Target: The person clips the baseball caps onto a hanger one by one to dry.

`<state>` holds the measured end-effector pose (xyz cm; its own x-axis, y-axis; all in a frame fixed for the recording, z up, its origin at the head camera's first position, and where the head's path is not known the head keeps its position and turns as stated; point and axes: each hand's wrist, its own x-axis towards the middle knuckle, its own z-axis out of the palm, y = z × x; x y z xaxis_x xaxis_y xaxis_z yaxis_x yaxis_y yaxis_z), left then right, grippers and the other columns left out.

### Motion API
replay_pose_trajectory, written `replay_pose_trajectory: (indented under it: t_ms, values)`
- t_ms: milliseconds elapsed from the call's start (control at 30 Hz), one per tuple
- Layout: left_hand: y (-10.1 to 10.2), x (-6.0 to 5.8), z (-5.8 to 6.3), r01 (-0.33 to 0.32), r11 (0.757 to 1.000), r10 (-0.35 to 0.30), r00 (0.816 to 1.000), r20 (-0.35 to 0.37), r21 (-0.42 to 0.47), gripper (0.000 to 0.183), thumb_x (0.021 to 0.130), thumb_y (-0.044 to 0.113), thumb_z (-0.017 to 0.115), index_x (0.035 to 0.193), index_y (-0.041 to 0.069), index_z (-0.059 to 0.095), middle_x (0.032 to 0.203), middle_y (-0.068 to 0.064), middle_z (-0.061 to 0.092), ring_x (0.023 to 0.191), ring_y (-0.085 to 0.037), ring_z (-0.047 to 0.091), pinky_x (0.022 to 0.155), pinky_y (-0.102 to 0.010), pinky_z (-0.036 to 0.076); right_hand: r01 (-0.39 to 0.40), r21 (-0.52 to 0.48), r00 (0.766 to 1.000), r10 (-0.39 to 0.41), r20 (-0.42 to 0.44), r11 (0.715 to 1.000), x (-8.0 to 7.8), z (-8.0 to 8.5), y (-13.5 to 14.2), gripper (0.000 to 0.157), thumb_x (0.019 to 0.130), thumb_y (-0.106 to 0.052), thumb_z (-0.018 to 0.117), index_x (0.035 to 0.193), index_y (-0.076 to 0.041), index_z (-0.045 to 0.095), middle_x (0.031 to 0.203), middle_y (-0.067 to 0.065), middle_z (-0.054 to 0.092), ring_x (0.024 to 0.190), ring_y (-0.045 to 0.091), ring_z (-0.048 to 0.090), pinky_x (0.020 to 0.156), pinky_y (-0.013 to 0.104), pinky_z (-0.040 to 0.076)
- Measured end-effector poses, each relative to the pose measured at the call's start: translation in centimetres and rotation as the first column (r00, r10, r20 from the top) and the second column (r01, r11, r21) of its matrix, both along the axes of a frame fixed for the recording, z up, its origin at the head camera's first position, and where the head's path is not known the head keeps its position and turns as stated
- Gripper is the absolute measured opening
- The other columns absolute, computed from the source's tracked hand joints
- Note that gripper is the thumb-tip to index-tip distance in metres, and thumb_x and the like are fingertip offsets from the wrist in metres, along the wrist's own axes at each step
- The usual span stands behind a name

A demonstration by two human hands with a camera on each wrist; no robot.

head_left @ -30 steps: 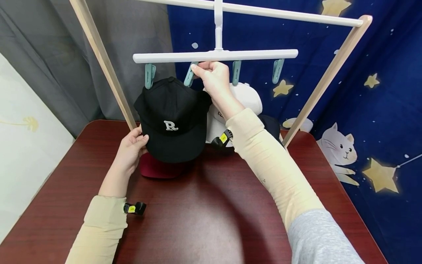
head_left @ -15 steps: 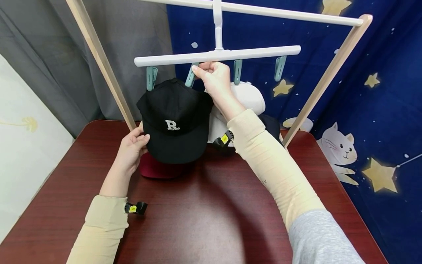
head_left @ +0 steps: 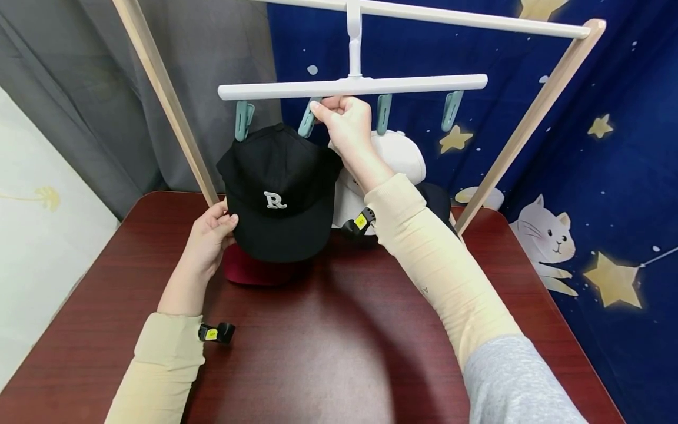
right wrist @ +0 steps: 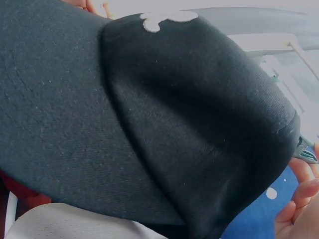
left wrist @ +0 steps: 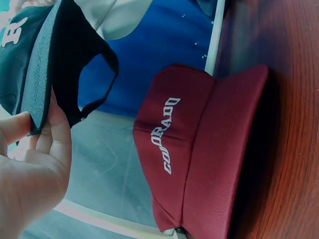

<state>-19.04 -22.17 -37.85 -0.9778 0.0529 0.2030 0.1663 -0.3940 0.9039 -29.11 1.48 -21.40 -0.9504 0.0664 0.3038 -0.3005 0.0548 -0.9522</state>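
Note:
A black baseball cap (head_left: 278, 171) with a white letter R hangs below the white hanger bar (head_left: 296, 90). My left hand (head_left: 208, 235) pinches the edge of its brim (left wrist: 39, 74) between thumb and fingers, as the left wrist view shows. Up at the crown, my right hand (head_left: 349, 126) pinches a teal clip (head_left: 309, 118) on the bar. Another teal clip (head_left: 243, 121) is at the crown's left side. Whether the clips bite the fabric cannot be made out. In the right wrist view the cap (right wrist: 199, 99) largely fills the picture, with right fingers (right wrist: 301, 196) at the edge.
A maroon cap (left wrist: 174, 144) lettered COLORADO sits on the brown table (head_left: 296, 353) below the black one. Behind my right arm are a white cap (head_left: 405, 156) and a dark cap (head_left: 435, 200). Wooden posts (head_left: 529, 126) flank the hanger; two more clips (head_left: 452, 111) hang at right.
The hanger bar rocks slightly, its left end dipping and then rising again, and the black cap shifts a little with it. Both hands keep their grips.

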Motion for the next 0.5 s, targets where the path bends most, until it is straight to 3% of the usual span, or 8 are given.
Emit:
replay_pose_trajectory:
  t_ms: [167,500]
  values:
    - [0.04,0.03,-0.09,0.003,1.000,-0.003,1.000,-0.011,-0.006,0.020,0.098,-0.001,0.049,0.108,0.012,0.061,0.086,0.000,0.070,0.075,-0.010,0.066,0.069,-0.024,0.054,0.006,-0.022,1.000,-0.006,0.002,1.000,-0.06,0.05,0.07,0.011,0.085,-0.007,0.073,0.080,-0.001,0.064,0.068,0.003,0.065,0.069,0.014,0.064,0.076,0.026,0.049]
    - [0.05,0.05,-0.02,-0.003,1.000,0.003,1.000,0.000,-0.020,0.018,0.098,0.000,0.050,0.107,0.011,0.061,0.084,0.000,0.071,0.076,-0.010,0.066,0.069,-0.024,0.053,0.011,-0.034,1.000,-0.010,0.012,0.999,0.03,0.12,0.06,0.011,0.085,-0.007,0.072,0.080,-0.003,0.064,0.068,0.002,0.064,0.071,0.015,0.065,0.072,0.022,0.047]
